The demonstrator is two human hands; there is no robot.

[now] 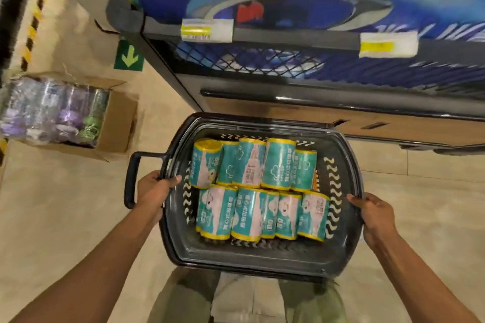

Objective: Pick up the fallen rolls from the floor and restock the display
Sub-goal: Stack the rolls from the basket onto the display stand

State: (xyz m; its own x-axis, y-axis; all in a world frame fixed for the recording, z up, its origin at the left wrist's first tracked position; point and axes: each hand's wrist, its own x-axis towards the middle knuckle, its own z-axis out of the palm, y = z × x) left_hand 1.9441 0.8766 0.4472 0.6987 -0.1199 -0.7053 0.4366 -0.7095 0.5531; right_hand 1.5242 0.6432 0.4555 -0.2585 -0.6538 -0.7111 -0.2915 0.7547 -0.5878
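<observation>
Two bare hands were wrapped around a dark plastic basket, one on each side, and it was held up off the tiled floor in front of the person's legs. The left hand was closed over the left rim right next to the black loop handle, with the thumb hooked over the edge into the basket. The right hand was clamped on the right rim, fingers curled around the outside and thumb laid along the top edge.

Pretty much all of the rolls in view were packed in the basket: teal wrappers with yellow ends, laid in two rough rows touching each other, the far-left one in the back row tilted a bit. An exact count couldn't really be made since some were half hidden behind others.

Just past the basket a dark shelving unit was seen, with yellow-and-white price tags clipped to its front rail and big blue packages stacked behind a wire mesh guard. Off to the left, an open cardboard box was sat on the floor, filled with purplish and green wrapped rolls, kind of blurry. A green sign with a down arrow was stuck low on the shelf's end panel.
</observation>
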